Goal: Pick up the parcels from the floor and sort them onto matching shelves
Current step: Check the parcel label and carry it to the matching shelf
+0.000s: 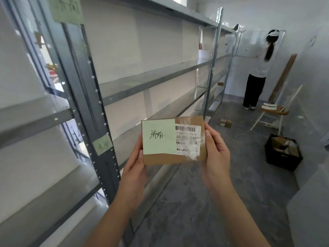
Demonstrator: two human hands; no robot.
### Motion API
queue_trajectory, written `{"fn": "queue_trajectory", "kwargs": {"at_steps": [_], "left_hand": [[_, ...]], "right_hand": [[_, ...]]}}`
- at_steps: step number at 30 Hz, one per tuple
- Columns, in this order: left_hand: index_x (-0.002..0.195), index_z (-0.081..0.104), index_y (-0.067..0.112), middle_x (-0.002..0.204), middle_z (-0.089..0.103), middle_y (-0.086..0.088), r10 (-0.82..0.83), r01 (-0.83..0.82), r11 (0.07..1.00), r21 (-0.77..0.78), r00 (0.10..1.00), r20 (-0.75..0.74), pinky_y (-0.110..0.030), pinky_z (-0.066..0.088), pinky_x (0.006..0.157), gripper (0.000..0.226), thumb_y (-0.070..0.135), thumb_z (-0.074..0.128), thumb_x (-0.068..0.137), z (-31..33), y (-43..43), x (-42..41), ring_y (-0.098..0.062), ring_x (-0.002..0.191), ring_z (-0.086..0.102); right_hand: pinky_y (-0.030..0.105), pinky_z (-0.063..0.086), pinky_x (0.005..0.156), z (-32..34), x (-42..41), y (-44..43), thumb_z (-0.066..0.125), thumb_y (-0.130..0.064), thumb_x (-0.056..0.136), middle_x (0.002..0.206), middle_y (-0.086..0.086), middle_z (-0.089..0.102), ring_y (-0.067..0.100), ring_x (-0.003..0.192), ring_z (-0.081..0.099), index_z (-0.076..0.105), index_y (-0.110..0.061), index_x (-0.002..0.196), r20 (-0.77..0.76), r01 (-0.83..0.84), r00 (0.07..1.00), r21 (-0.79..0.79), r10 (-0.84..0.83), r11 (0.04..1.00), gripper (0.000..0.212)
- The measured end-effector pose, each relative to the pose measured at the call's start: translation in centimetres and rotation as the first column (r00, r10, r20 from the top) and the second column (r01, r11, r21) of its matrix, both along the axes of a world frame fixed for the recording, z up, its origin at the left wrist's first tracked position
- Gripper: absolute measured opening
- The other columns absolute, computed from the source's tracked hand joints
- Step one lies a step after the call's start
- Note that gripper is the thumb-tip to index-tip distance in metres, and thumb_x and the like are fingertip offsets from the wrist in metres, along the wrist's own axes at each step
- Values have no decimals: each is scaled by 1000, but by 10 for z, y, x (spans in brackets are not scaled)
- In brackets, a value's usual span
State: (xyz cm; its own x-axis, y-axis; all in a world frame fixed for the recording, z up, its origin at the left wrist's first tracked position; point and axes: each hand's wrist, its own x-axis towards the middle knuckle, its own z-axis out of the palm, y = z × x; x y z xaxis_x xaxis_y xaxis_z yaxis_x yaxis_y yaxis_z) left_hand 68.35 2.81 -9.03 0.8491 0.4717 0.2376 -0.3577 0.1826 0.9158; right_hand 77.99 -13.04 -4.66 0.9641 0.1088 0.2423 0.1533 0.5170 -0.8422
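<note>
A flat brown cardboard parcel [185, 159] is held up in front of me, face toward the camera. It carries a green handwritten note and a white barcode label. My left hand [135, 168] grips its left edge and my right hand [214, 157] grips its right edge. Grey metal shelves [146, 82] run along the left, with a green label [66, 10] on the upright at top left and a smaller green label [102, 144] lower on the same post. Two small parcels [226, 123] lie on the floor further down the aisle.
A black crate [272, 157] with parcels stands on the floor at right. Behind it a white wooden chair [274, 109] holds a box. Another person [260, 68] stands at the far end facing the wall. A wooden plank leans on the right wall.
</note>
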Motion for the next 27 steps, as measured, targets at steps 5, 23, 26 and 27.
{"fn": "queue_trajectory", "kwargs": {"at_steps": [5,23,26,27], "left_hand": [[154,45,35,154,54,7,194,-194,979,57,981,5,-55,30,123,55,42,53,100,15,31,-73,-17,146,46],[153,46,12,148,61,-3,716,-715,695,-72,679,162,-42,36,116,52,21,31,104,11,54,-407,-20,138,55],[151,49,11,145,63,-3,794,-788,605,-114,587,161,-37,39,110,51,18,25,106,11,48,-455,-18,136,57],[150,50,12,143,65,-3,817,-809,574,-126,555,158,-36,40,109,51,18,25,107,11,46,-469,-16,133,59]], "right_hand": [[28,63,75,4,-53,47,48,-14,102,104,-2,79,12,96,74,71,-22,114,-47,-187,981,26,188,982,27],[36,63,76,7,-333,166,50,-16,101,108,-2,77,18,104,73,71,-26,114,-71,-745,667,-53,742,665,28],[50,58,90,7,-382,179,52,-17,100,117,5,74,24,111,70,74,-28,111,-71,-799,601,-48,796,599,26],[53,56,93,7,-396,182,53,-18,100,119,6,73,25,111,70,74,-29,110,-76,-820,572,-46,817,570,27]]}}
